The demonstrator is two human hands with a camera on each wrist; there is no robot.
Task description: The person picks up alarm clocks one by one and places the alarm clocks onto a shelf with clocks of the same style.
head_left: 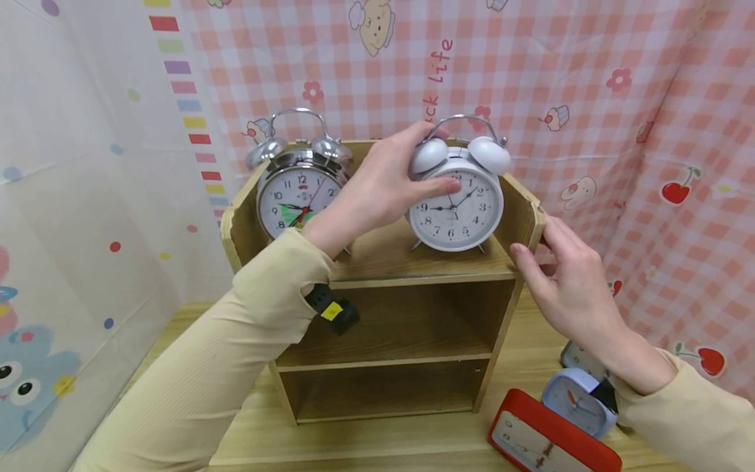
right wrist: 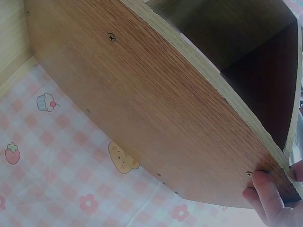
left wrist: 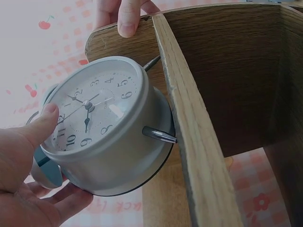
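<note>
A white twin-bell alarm clock (head_left: pixel 454 210) stands on the top shelf of a small wooden shelf unit (head_left: pixel 389 284), at its right end. My left hand (head_left: pixel 383 177) grips this clock, thumb across the front of the dial and fingers behind it. In the left wrist view the metal feet of the white clock (left wrist: pixel 104 109) are at the shelf's front edge. My right hand (head_left: pixel 572 282) holds the right side panel (right wrist: pixel 156 104) of the unit near its top corner. A silver twin-bell alarm clock (head_left: pixel 277 196) stands at the left end of the same shelf, partly covered by my left forearm.
On the table (head_left: pixel 354 446), right of the unit, lie a red rectangular clock (head_left: pixel 531 419) and a light blue clock (head_left: pixel 575 400). Another clock (head_left: pixel 580 359) is partly hidden behind my right forearm. A pink checked cloth (head_left: pixel 531 59) hangs close behind the unit.
</note>
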